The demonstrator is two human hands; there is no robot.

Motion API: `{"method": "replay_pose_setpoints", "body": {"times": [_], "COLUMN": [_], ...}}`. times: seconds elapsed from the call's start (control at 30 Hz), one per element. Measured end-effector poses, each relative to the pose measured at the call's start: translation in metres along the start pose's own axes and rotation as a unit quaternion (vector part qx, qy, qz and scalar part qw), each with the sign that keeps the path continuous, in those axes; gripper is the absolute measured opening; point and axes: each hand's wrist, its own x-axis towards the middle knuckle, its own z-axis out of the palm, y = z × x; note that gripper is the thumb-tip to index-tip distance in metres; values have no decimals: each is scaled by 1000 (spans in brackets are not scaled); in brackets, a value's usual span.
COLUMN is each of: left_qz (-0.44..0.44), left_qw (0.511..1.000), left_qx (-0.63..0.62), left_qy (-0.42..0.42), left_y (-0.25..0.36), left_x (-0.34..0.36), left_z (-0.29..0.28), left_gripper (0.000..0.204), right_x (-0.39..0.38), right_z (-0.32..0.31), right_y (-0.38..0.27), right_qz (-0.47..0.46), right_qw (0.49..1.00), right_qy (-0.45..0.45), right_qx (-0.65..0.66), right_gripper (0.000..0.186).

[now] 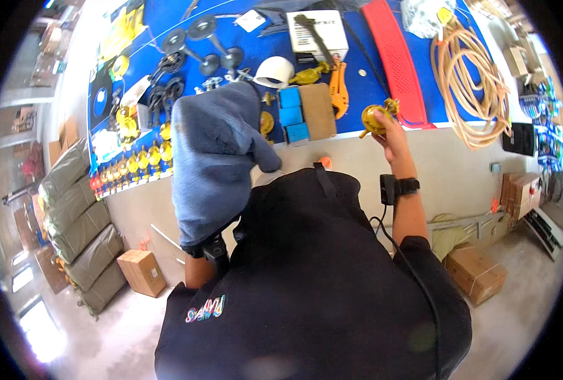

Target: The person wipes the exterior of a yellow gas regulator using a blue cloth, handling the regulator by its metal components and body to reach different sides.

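Note:
A blue-grey fleecy cloth mitt covers my left hand from the wrist up, with a thumb-shaped part sticking out to the right. It reaches over the near edge of the blue table, and the fingers inside are hidden. My right hand is raised at the table's front edge, gripping a round yellow-gold gas regulator with its fingers and thumb. Between the hands lie small blue boxes and a brown cardboard piece. An orange pipe cutter-like tool lies just beyond them.
A red perforated strip and coiled beige hose occupy the table's right side. At the left stand rows of brass-coloured fittings and black plungers. A white cup-shaped piece sits mid-table. Cartons rest on the floor.

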Motion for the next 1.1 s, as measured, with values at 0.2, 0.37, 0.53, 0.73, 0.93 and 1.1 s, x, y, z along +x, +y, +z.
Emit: {"method": "replay_pose_setpoints", "body": {"times": [0.2,0.37,0.53,0.73,0.93,1.1], "left_qz": [-61,-86,-103,-113,-126,-137], "left_qw": [994,989,982,977,973,967], "left_qx": [-71,-111,-139,-152,-170,-199], "left_qy": [51,53,75,94,91,81], "left_y": [8,24,34,39,38,31], "left_x": [-26,-32,-49,-64,-71,-78], "left_z": [22,22,23,23,20,10], "left_gripper": [22,24,25,27,29,31], "right_x": [64,123,147,140,126,-20], "right_z": [-43,-38,-35,-46,-49,30], "right_y": [72,95,89,96,100,-11], "right_qz": [18,-117,-189,-219,-330,-353], "right_qw": [995,963,932,904,826,921], "right_qy": [37,1,-63,-5,159,40], "right_qx": [-90,-243,-302,-368,-430,-158], "right_gripper": [73,80,68,79,80,45]}}
